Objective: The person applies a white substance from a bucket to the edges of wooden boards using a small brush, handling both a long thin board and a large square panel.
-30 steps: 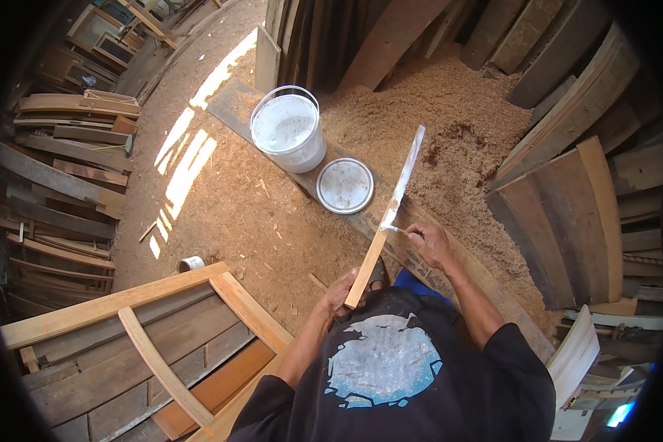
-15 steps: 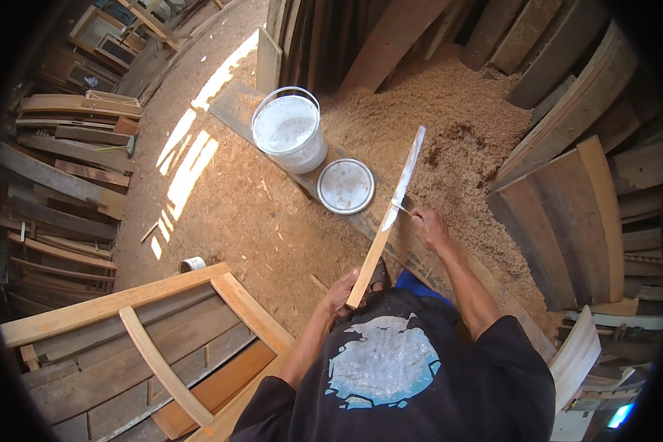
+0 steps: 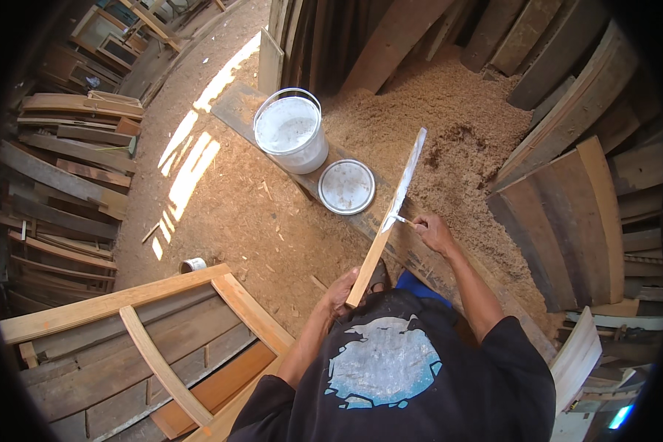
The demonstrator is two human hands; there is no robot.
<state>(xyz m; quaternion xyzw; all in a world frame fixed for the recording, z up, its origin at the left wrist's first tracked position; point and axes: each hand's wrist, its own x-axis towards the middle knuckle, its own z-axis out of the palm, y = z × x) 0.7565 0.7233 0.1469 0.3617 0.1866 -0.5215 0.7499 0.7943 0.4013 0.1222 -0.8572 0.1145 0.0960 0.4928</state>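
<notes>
Fingers of the left hand [image 3: 340, 286] are wrapped around the near end of a slat [image 3: 387, 217], a long narrow wooden strip that rises tilted toward the far right, its far half coated whitish. Those of the right hand [image 3: 435, 232] are pinched together on a small scraper [image 3: 404, 219], whose blade touches the slat about midway along its right edge. Both forearms come up from a dark shirt [image 3: 405, 376] with a pale blue print.

Just left of the slat, a round lid [image 3: 346, 187] lies flat on a plank [image 3: 237, 107] set on the ground. A white bucket [image 3: 291, 132] with a wire handle stands on the same plank, farther left, touching or almost touching the lid. Sawdust [image 3: 449, 110] is heaped to the far right. Near left lies a wooden frame [image 3: 147, 295] with a curved rail, and a small tape roll [image 3: 193, 264] sits just beyond its far edge. Stacked boards [image 3: 66, 162] fill the left side.
</notes>
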